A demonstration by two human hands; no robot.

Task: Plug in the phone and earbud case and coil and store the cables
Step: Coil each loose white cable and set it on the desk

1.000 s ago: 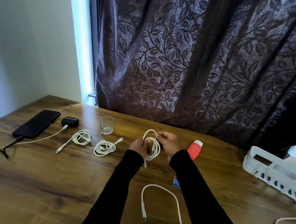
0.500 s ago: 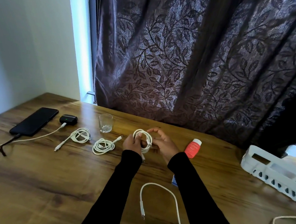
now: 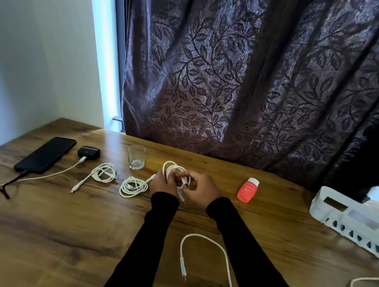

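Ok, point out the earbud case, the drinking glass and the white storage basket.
earbud case (image 3: 88,152): head view, on its dark lid.
drinking glass (image 3: 136,159): head view, on its clear side wall.
white storage basket (image 3: 334,221): head view, on its near side wall.

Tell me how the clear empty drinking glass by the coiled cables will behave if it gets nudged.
The clear drinking glass is short, wide and upright, so it probably slides on the wooden table rather than tipping. Being glass, it is likely breakable.

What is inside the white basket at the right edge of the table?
The white basket shows only pale inner dividers and bare-looking compartments; no cable is visible inside. Its near wall hides the compartment floors, and the frame cuts off its far end.
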